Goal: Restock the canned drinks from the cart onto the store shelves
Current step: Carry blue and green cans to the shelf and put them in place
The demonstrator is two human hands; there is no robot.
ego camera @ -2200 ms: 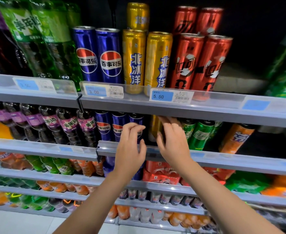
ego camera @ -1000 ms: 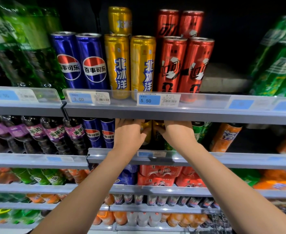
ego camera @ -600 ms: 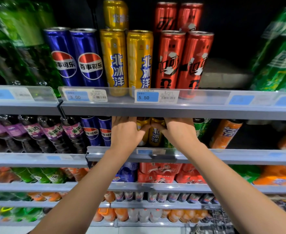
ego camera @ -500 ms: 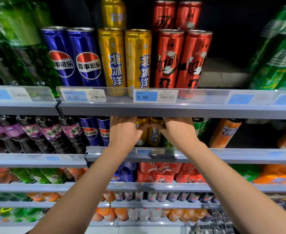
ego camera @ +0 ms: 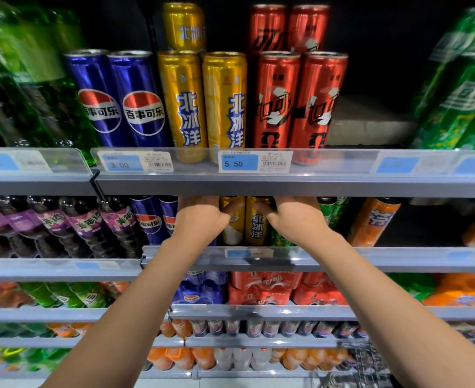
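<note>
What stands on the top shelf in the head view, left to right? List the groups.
green bottles → blue cans → yellow cans → red cans → bare shelf gap → green packs

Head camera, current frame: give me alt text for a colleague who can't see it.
Two bare hands reach under a shelf edge, the left hand and right hand each gripping a yellow can on the second shelf. Blue cans stand to their left. On the shelf above stand blue, yellow and red cans.
</note>
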